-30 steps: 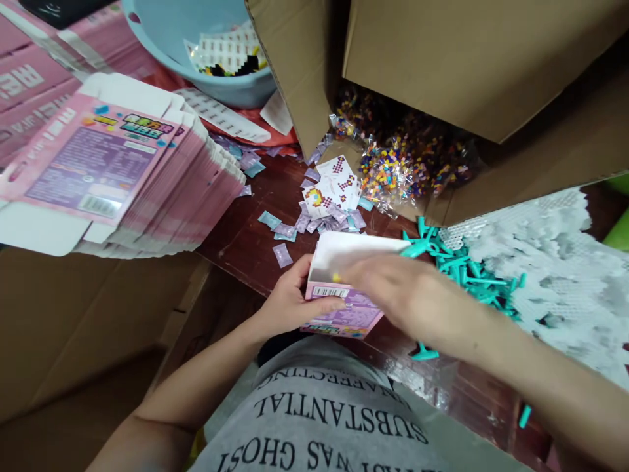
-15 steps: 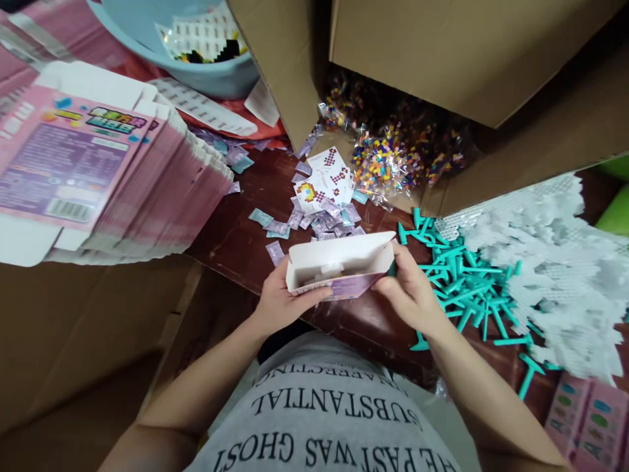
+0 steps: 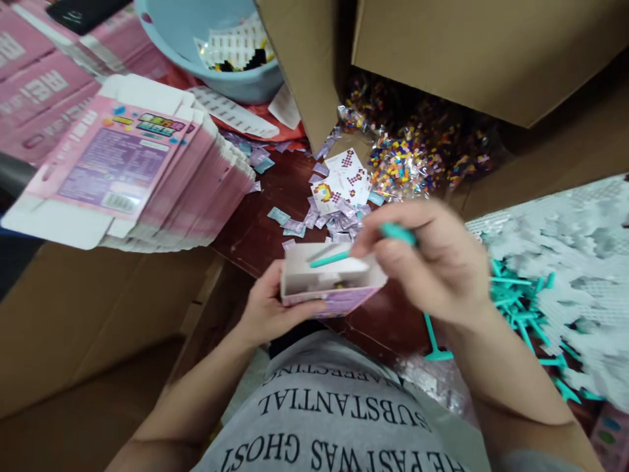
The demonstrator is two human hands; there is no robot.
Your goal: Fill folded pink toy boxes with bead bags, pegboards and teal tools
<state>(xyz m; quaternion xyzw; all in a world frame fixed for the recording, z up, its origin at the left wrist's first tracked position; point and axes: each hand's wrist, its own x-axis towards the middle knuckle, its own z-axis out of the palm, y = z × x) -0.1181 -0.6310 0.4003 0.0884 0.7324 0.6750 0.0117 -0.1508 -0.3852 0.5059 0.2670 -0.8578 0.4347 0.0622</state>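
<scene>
A big brown corrugated cardboard carton [image 3: 491, 52] lies on its side at the far edge of the dark red wooden tabletop [image 3: 255, 229], with clear bags of mixed coloured beads [image 3: 407, 164] spilling from its mouth. To the left sits a fanned stack of flat pink printed carton blanks [image 3: 147, 170], and behind it a pale blue plastic basin [image 3: 206, 46]. At the right spreads a heap of white perforated plastic sheets [image 3: 565, 262], with a loose pile of teal plastic T-shaped tools [image 3: 515, 295] along its near edge. Small pattern cards and lilac sachets [image 3: 339, 196] lie scattered mid-table.

The work centres on the small pink and purple cardboard box [image 3: 334, 288], open at the top and held just above the near table edge. The left hand [image 3: 268, 311] cups it from below and the left side, fingers closed round its wall. The right hand [image 3: 437, 262] is pinched shut on one teal plastic tool [image 3: 354, 249], whose thin end points down and left over the box opening; it is blurred, so whether the tip touches the cardboard cannot be told.

To do this well, the person would judge it best to keep the box mouth level and steady, line the tool up along the box's longer side, and let it slide in flat without snagging the open flap or what lies inside.
</scene>
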